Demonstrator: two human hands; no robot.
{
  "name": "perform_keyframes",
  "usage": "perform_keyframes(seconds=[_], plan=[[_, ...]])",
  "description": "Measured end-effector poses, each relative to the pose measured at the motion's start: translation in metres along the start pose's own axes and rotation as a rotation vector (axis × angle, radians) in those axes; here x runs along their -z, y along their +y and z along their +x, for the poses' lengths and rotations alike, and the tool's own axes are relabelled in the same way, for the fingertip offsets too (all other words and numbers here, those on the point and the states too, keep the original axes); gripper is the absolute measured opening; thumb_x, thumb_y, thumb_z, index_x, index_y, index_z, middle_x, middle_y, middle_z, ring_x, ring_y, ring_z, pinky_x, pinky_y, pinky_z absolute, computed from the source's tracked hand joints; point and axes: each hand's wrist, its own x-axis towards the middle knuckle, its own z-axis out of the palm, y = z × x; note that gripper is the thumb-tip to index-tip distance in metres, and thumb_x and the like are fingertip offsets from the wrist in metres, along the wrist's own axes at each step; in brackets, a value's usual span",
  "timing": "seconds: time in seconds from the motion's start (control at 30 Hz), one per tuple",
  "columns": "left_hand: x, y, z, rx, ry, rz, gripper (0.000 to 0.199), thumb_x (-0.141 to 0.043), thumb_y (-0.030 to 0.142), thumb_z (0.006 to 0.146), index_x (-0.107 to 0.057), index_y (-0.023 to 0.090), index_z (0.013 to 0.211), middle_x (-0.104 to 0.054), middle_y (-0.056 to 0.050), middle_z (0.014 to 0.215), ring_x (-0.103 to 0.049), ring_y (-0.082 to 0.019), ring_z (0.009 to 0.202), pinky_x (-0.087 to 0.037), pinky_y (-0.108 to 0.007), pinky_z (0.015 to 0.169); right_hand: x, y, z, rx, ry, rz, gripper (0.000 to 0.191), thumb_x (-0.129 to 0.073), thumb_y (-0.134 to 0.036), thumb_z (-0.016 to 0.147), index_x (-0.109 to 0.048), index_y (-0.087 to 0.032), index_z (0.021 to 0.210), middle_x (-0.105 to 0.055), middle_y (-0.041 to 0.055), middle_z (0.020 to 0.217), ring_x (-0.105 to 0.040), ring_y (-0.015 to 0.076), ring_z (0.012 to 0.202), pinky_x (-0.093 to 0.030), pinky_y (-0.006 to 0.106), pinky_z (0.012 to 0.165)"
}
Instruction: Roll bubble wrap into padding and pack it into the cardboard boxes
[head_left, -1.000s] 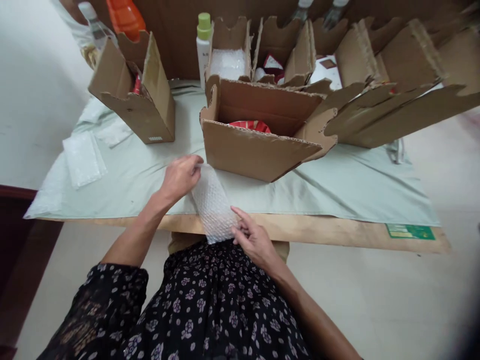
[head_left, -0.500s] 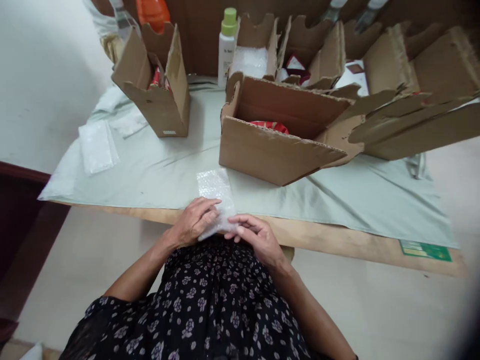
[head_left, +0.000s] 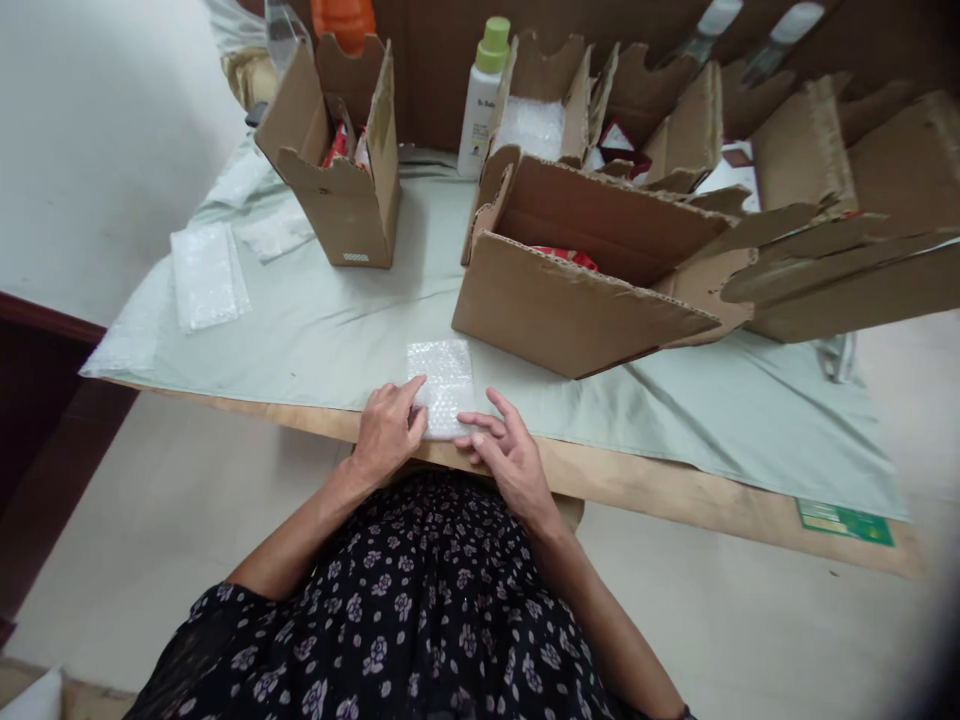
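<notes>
A small piece of bubble wrap (head_left: 444, 385) lies flat at the table's front edge, directly before me. My left hand (head_left: 390, 425) rests at its left side, index finger stretched onto the plastic and thumb held apart. At the lower right corner is my right hand (head_left: 508, 452), its fingers spread, with some fingertips touching the wrap's edge. Neither hand grips the sheet.
Flat bubble wrap pieces (head_left: 208, 277) lie on the left of the cloth (head_left: 360, 330). An open carton (head_left: 577, 310) stands close beyond my hands, another carton (head_left: 349, 215) farther left. More cartons, a green-capped bottle (head_left: 480, 105) and a green card (head_left: 844, 521) are around.
The wrap's near end, lifted and bent between my hands before, is now folded down flat into a shorter piece. My right fingers have spread, and the view has shifted slightly.
</notes>
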Motion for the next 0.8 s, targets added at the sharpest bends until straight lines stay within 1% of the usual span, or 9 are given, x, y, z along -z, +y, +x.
perform_keyframes(seconds=[0.07,0.17,0.27,0.37,0.47,0.57,0.67,0.73,0.8], plan=[[0.001,0.0,0.0,-0.021,-0.019,0.059,0.042,-0.059,0.019,0.092,-0.064,0.016,0.133,-0.07,-0.007,0.084,-0.063,-0.026,0.086,-0.052,-0.04,0.085,0.004,0.001,-0.003,0.2,0.038,-0.297,0.047,-0.057,-0.031,0.099,-0.055,-0.026,0.147,-0.073,0.0113,0.126,-0.072,0.022,0.101,-0.059,0.042,0.088],[0.005,0.001,-0.001,-0.033,-0.029,0.105,0.041,-0.062,0.018,0.09,-0.065,0.019,0.131,-0.071,-0.008,0.094,-0.064,-0.027,0.092,-0.052,-0.042,0.088,0.008,0.005,0.0,0.464,0.017,-0.765,0.035,-0.06,-0.019,0.095,-0.07,-0.026,0.127,-0.069,0.0117,0.137,-0.062,0.03,0.127,-0.053,0.052,0.102],[0.013,0.006,-0.005,-0.069,0.05,0.083,0.036,-0.064,0.021,0.092,-0.066,0.019,0.128,-0.068,-0.015,0.12,-0.063,-0.031,0.111,-0.051,-0.047,0.098,0.008,0.012,0.006,0.556,-0.06,-1.009,0.032,-0.059,-0.013,0.095,-0.073,-0.025,0.122,-0.066,0.0116,0.143,-0.058,0.0312,0.133,-0.052,0.051,0.1],[0.022,0.012,-0.013,-0.201,0.043,0.021,0.033,-0.069,0.029,0.092,-0.067,0.021,0.125,-0.064,-0.016,0.136,-0.058,-0.034,0.127,-0.047,-0.052,0.108,0.008,0.013,0.012,0.577,-0.024,-1.035,0.029,-0.054,-0.013,0.1,-0.074,-0.024,0.117,-0.074,0.0095,0.13,-0.065,0.0274,0.122,-0.051,0.045,0.096],[0.025,0.012,-0.019,-0.297,-0.029,-0.03,0.023,-0.067,0.027,0.095,-0.069,0.021,0.117,-0.073,-0.012,0.119,-0.062,-0.031,0.119,-0.049,-0.051,0.104,0.009,0.01,0.016,0.569,0.02,-0.985,0.026,-0.051,-0.019,0.104,-0.076,-0.022,0.112,-0.08,0.0082,0.109,-0.07,0.0246,0.099,-0.051,0.042,0.088],[0.021,0.009,-0.018,-0.235,-0.019,-0.099,0.018,-0.059,0.019,0.098,-0.071,0.019,0.112,-0.077,-0.009,0.1,-0.067,-0.026,0.102,-0.052,-0.045,0.094,0.01,0.005,0.019,0.533,0.006,-0.916,0.026,-0.051,-0.024,0.106,-0.076,-0.021,0.108,-0.081,0.0068,0.097,-0.071,0.022,0.086,-0.05,0.039,0.085],[0.016,0.006,-0.012,-0.111,-0.016,-0.13,0.024,-0.059,0.02,0.097,-0.07,0.019,0.119,-0.077,-0.009,0.102,-0.068,-0.024,0.096,-0.054,-0.043,0.09,0.011,0.0,0.019,0.519,0.087,-0.879,0.026,-0.051,-0.029,0.106,-0.075,-0.022,0.112,-0.08,0.0083,0.105,-0.071,0.0232,0.093,-0.05,0.04,0.086],[0.013,0.006,-0.008,-0.064,-0.03,-0.127,0.027,-0.059,0.021,0.096,-0.07,0.019,0.12,-0.077,-0.009,0.102,-0.068,-0.024,0.095,-0.054,-0.042,0.089,0.012,-0.003,0.016,0.565,0.195,-0.882,0.024,-0.053,-0.029,0.105,-0.073,-0.022,0.115,-0.078,0.0099,0.111,-0.069,0.0246,0.098,-0.049,0.041,0.086],[0.012,0.006,-0.005,-0.056,-0.034,-0.111,0.024,-0.059,0.022,0.096,-0.071,0.018,0.116,-0.076,-0.009,0.099,-0.067,-0.025,0.094,-0.054,-0.042,0.088,0.012,-0.004,0.013,0.639,0.231,-0.911,0.02,-0.057,-0.027,0.103,-0.073,-0.022,0.114,-0.077,0.0098,0.113,-0.068,0.025,0.101,-0.048,0.041,0.088]])
